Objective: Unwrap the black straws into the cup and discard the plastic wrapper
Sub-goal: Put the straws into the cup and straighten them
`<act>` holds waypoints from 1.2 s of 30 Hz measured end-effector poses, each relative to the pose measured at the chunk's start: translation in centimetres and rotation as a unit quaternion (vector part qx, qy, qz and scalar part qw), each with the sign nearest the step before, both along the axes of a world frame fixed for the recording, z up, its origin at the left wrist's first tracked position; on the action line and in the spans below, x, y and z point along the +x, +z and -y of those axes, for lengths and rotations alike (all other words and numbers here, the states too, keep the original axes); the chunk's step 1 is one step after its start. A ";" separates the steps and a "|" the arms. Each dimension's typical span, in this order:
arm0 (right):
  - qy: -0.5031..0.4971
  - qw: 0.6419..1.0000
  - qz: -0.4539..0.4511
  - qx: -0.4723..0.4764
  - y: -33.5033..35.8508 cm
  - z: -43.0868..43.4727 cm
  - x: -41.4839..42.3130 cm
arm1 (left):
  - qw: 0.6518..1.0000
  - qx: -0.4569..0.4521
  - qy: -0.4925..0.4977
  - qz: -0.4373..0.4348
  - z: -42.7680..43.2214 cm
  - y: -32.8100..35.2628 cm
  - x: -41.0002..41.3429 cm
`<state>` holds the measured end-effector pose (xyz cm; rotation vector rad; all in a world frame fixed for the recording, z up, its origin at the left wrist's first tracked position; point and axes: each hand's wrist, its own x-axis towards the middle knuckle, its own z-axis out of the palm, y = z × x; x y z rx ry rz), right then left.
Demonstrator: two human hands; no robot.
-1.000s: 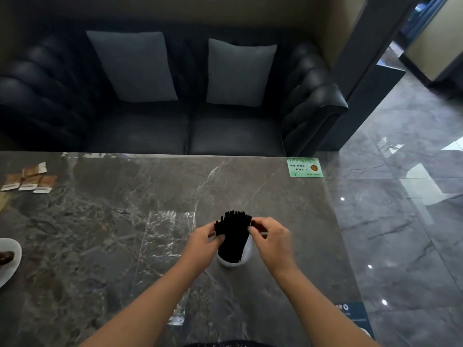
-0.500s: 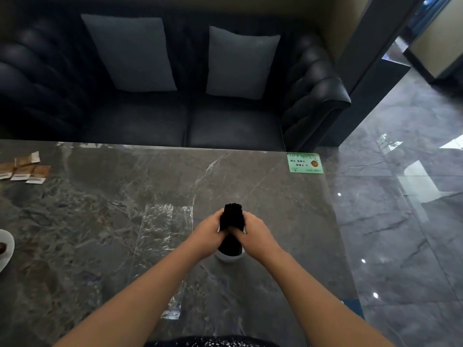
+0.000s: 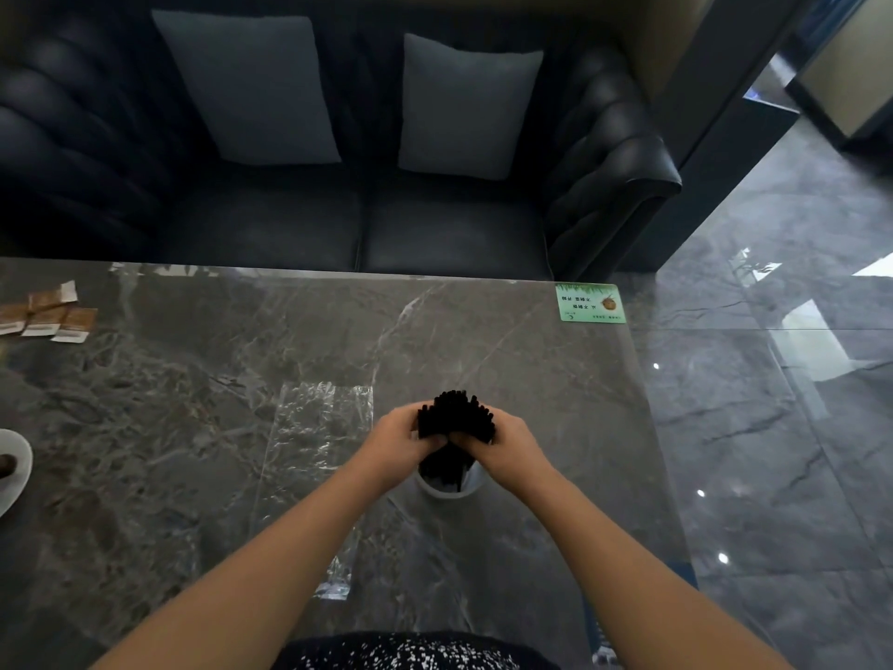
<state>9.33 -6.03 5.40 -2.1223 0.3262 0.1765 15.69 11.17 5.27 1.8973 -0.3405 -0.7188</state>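
Just below frame centre, the left hand (image 3: 394,444) and right hand (image 3: 507,449) clasp the black straws (image 3: 454,418) standing in the white cup (image 3: 449,486); the plastic wrapper (image 3: 314,447) lies flat on the surface (image 3: 193,379), left of them.

- The middle of the black straws (image 3: 454,414) is covered by the left hand (image 3: 397,446) and the right hand (image 3: 508,449), which are clasped around the bundle from either side; only the splayed tops and the lower ends are seen.
- The far rim of the white cup (image 3: 447,489) is hidden behind the hands and straws.
- Part of the clear plastic wrapper (image 3: 316,437) is crossed by the left forearm.
- The white plate (image 3: 18,469) is cut off by the left edge, and the dark item on it cannot be identified.
- The print on the green card (image 3: 589,303) is too small to be read.
- The brown sachets (image 3: 46,317) are possibly sugar packets; the outermost one is cropped by the left edge.
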 end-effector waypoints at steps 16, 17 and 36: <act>-0.001 1.000 -0.008 -0.016 0.7 -0.3 0.2 | 0.999 0.004 0.045 0.005 0.8 -0.2 -0.2; 0.004 1.000 -0.005 -0.022 0.7 -0.2 0.2 | 1.000 0.002 0.030 0.006 0.8 -0.1 -0.1; -0.072 0.997 0.009 0.002 -0.4 -0.5 -1.2 | 0.989 -0.097 0.084 -0.079 0.8 -0.4 -0.4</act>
